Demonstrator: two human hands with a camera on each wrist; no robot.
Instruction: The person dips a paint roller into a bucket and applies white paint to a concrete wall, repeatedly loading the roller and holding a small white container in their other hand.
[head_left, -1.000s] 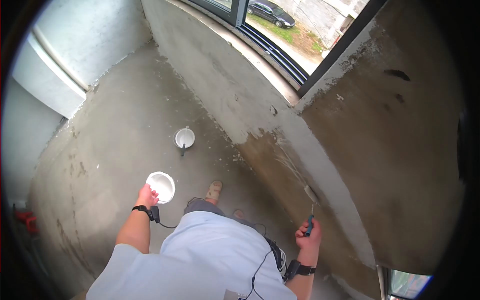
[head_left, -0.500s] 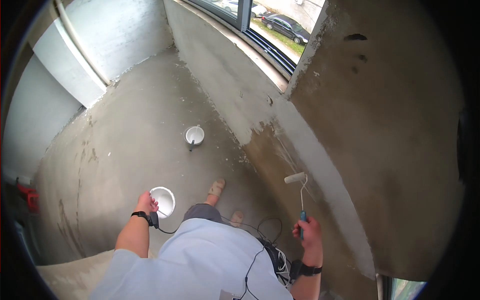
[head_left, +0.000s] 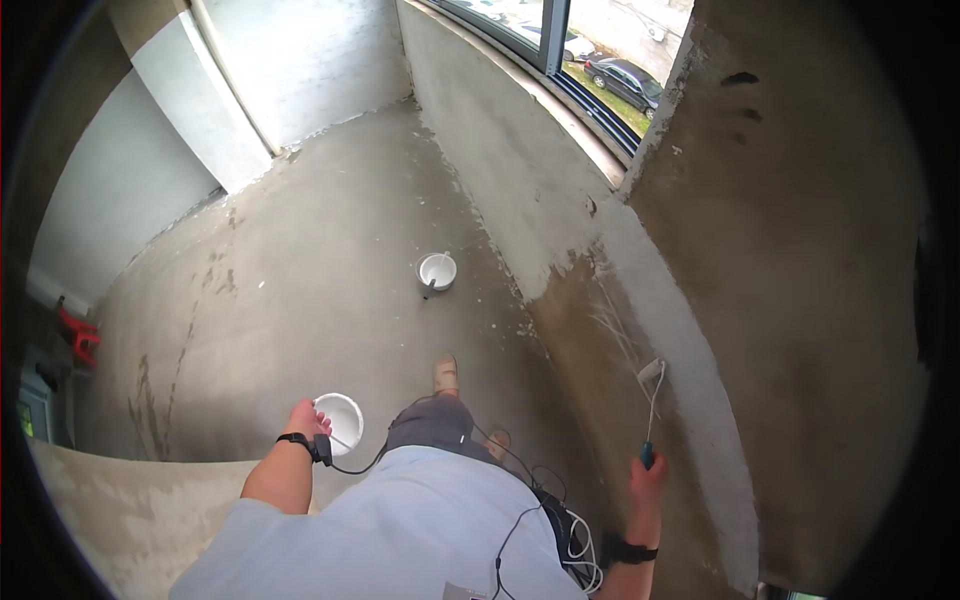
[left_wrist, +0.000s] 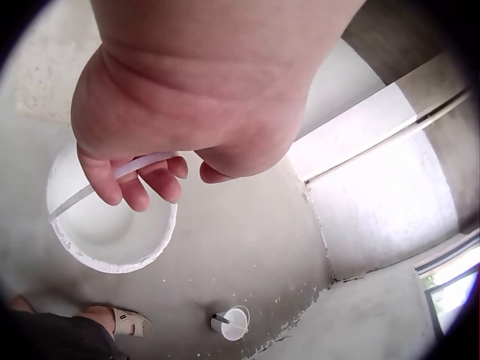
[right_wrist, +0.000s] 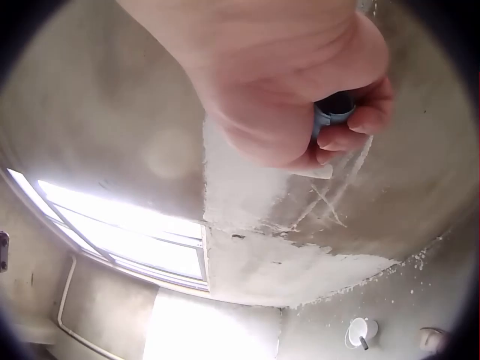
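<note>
The left hand (head_left: pixel 309 420) has its fingers curled round the handle of a white bucket (head_left: pixel 341 424). In the left wrist view the thin handle (left_wrist: pixel 142 163) crosses the fingers, and pale liquid lies in the bucket (left_wrist: pixel 58 229). The right hand (head_left: pixel 647 482) grips the blue handle (head_left: pixel 647 455) of a paint roller. The white roller head (head_left: pixel 652 370) is at the low wall, by the edge of a grey coated band. In the right wrist view the fingers wrap round the blue handle (right_wrist: pixel 334 118); the roller head (right_wrist: pixel 319 172) is partly hidden behind the hand.
A second, smaller white bucket (head_left: pixel 437 271) with a dark-handled tool in it stands on the concrete floor (head_left: pixel 330 260). A window (head_left: pixel 610 75) is above the low wall. Red objects (head_left: pixel 84 340) lie at the far left. Cables hang at the person's waist.
The roller was swung off the wall, its head turned sideways, and is now back at the wall, higher than at first. The head view has turned; the left hand still holds the bucket.
</note>
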